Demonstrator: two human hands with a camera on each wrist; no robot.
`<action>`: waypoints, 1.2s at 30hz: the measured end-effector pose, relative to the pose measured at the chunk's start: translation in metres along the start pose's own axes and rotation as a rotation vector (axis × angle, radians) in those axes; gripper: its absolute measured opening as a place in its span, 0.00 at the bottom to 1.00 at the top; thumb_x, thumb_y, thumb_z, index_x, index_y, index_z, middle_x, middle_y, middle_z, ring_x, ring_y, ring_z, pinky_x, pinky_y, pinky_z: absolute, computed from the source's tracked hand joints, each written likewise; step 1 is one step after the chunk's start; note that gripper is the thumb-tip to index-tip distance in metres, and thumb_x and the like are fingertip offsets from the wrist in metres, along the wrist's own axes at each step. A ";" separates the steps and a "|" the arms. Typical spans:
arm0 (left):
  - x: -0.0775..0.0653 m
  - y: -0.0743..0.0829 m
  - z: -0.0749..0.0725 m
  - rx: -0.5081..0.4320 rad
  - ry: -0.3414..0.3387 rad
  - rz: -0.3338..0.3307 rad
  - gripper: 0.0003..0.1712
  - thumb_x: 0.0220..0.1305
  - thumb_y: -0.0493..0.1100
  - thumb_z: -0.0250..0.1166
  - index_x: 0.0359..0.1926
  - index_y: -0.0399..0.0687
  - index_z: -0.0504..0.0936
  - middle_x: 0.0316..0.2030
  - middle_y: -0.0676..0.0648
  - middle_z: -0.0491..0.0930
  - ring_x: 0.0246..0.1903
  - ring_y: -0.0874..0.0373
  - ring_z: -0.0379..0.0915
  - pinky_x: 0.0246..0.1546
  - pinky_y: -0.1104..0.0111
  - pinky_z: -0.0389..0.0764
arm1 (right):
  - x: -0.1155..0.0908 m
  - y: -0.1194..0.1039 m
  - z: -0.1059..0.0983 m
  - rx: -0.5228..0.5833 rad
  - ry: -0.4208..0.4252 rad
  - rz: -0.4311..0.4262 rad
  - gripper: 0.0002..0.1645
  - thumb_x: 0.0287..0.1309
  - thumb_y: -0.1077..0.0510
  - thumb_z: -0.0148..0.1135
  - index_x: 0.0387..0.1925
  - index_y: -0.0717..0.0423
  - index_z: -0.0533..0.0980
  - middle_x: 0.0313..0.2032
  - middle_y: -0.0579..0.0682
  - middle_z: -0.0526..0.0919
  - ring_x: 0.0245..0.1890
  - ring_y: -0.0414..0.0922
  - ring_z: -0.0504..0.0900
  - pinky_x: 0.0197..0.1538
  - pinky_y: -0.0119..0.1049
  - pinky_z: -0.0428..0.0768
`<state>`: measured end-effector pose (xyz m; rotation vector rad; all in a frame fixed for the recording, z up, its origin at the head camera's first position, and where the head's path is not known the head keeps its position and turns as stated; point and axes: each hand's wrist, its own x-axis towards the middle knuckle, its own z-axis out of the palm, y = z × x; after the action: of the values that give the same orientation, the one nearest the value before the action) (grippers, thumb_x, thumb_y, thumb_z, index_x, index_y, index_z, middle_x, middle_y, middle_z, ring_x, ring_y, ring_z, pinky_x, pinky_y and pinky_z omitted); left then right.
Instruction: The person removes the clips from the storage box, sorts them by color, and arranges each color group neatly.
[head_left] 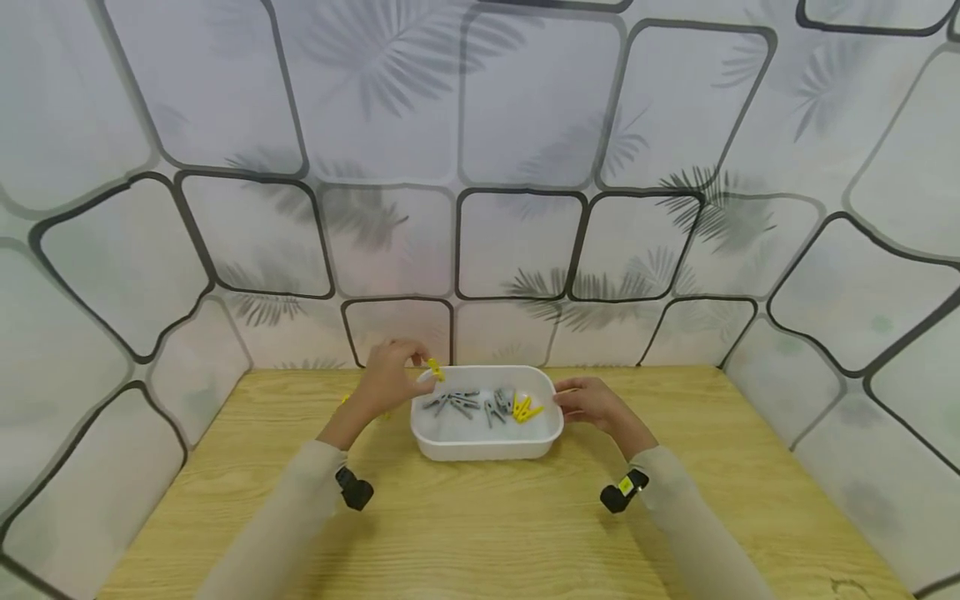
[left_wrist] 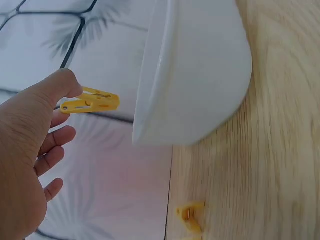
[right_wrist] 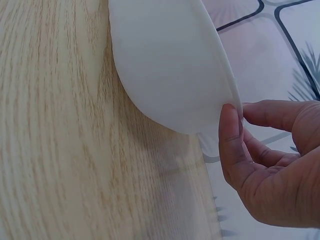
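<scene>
White oblong plastic tub set near far edge of wooden bench; grey clothespins, yellow clothespins contained. Yellow plastic clothespin pinched by left hand near tub's far-left corner; right rim pinched by right hand.

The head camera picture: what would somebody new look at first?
Probably the white tub near the back of the wooden table, with grey pegs and yellow pegs inside. Then perhaps the bright single peg that the left hand pinches by the tub's left end. The right hand holds the right end.
</scene>
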<state>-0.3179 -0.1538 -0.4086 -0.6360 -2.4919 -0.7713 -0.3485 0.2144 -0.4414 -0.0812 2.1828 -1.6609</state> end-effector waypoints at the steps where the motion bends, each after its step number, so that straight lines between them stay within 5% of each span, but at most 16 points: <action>1: -0.003 -0.006 -0.004 0.001 0.030 -0.003 0.17 0.51 0.44 0.78 0.40 0.44 0.84 0.34 0.44 0.83 0.40 0.46 0.73 0.47 0.47 0.69 | 0.000 0.000 0.000 0.002 -0.002 -0.001 0.28 0.70 0.65 0.58 0.65 0.76 0.66 0.38 0.52 0.85 0.34 0.38 0.84 0.38 0.31 0.84; 9: -0.033 -0.046 -0.030 0.032 0.153 -0.153 0.17 0.53 0.44 0.75 0.42 0.39 0.84 0.35 0.41 0.81 0.41 0.39 0.71 0.46 0.43 0.67 | -0.003 -0.001 0.000 0.011 -0.006 0.002 0.28 0.69 0.64 0.58 0.65 0.77 0.66 0.40 0.54 0.86 0.35 0.39 0.84 0.39 0.32 0.84; 19: -0.074 -0.090 -0.040 0.115 0.304 -0.304 0.18 0.52 0.41 0.77 0.41 0.35 0.83 0.34 0.35 0.80 0.38 0.37 0.69 0.45 0.44 0.66 | -0.002 0.000 0.001 0.009 0.005 0.000 0.27 0.69 0.65 0.57 0.65 0.76 0.67 0.40 0.54 0.86 0.35 0.40 0.85 0.38 0.31 0.84; 27: -0.097 -0.103 -0.041 0.156 0.281 -0.370 0.19 0.52 0.42 0.77 0.42 0.34 0.84 0.34 0.35 0.82 0.41 0.35 0.71 0.45 0.41 0.66 | -0.002 0.000 0.001 0.013 0.013 0.008 0.27 0.69 0.65 0.58 0.65 0.75 0.67 0.42 0.56 0.86 0.35 0.40 0.85 0.38 0.32 0.85; 36: -0.108 -0.111 -0.040 0.163 0.165 -0.447 0.21 0.56 0.47 0.75 0.43 0.36 0.82 0.36 0.36 0.81 0.43 0.35 0.70 0.45 0.41 0.65 | -0.001 0.000 0.000 0.014 0.006 0.007 0.27 0.70 0.64 0.58 0.65 0.75 0.67 0.43 0.57 0.86 0.36 0.40 0.85 0.40 0.34 0.85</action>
<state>-0.2820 -0.2914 -0.4816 0.0480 -2.5344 -0.7271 -0.3473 0.2148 -0.4414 -0.0643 2.1732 -1.6749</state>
